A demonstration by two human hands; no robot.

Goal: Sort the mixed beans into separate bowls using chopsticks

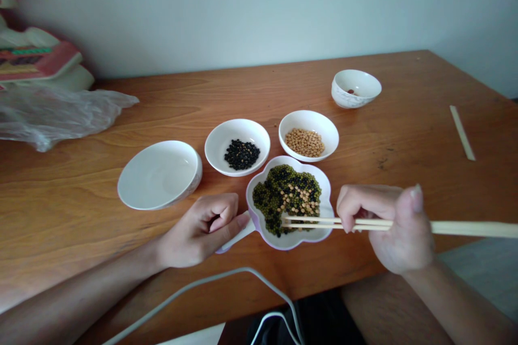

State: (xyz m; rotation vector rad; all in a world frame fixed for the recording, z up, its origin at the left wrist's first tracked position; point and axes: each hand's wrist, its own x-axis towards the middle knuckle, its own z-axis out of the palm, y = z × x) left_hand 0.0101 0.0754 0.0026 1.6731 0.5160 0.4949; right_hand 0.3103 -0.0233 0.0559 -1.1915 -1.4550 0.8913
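My right hand [394,226] is closed around a pair of wooden chopsticks [324,222]; their tips reach left over a flower-shaped bowl [324,234] of mixed green, black and yellow beans. My left hand [202,229] is curled with its thumb pressed on that bowl's white handle [237,238] at its left rim. Just behind stand a white bowl of black beans [237,146] and a white bowl of yellow soybeans [308,135].
A white bowl [159,174] with nothing in it sits left of the bean bowls. A small patterned bowl [356,87] is farther back right. A chopstick wrapper [462,132] lies at the right. A plastic bag [56,113] and packages sit far left. A white cable [226,283] hangs below the wooden table [404,135].
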